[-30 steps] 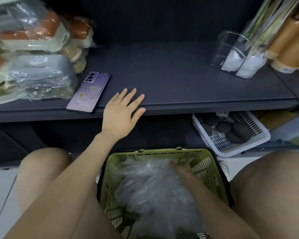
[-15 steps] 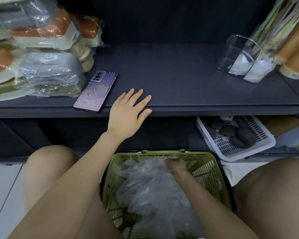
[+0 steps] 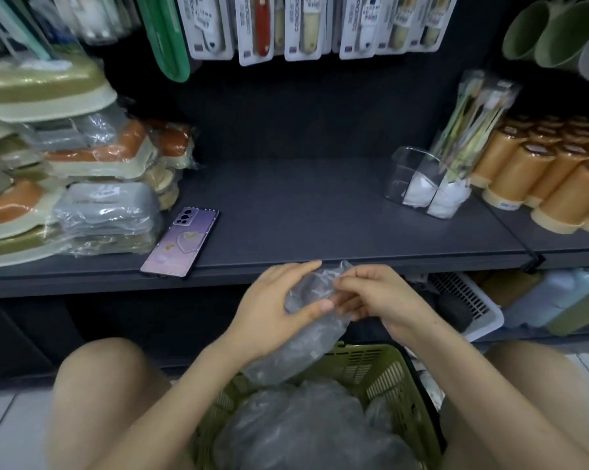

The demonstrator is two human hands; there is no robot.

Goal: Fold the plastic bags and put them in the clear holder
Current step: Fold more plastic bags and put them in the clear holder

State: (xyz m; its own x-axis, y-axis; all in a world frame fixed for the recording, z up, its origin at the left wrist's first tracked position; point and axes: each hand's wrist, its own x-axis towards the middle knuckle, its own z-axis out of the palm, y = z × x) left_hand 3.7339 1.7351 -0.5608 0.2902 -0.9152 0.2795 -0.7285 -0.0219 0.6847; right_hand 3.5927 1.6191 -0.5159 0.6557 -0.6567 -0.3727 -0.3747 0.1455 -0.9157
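Holding one bag [image 3: 300, 347] above the basket [image 3: 381, 364], my left hand [image 3: 276, 310] grips its middle and my right hand [image 3: 378, 300] pinches its top. It hangs lengthwise toward the basket; the holder [image 3: 405, 174] stands far right, nearer my right hand.

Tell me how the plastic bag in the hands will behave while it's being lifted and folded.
Probably floppy: the plastic bag sags from the left hand and right hand toward the basket. Likely very light, since a fingertip pinch holds it up. Its glossy, crinkled film may slip and spring open after folding.
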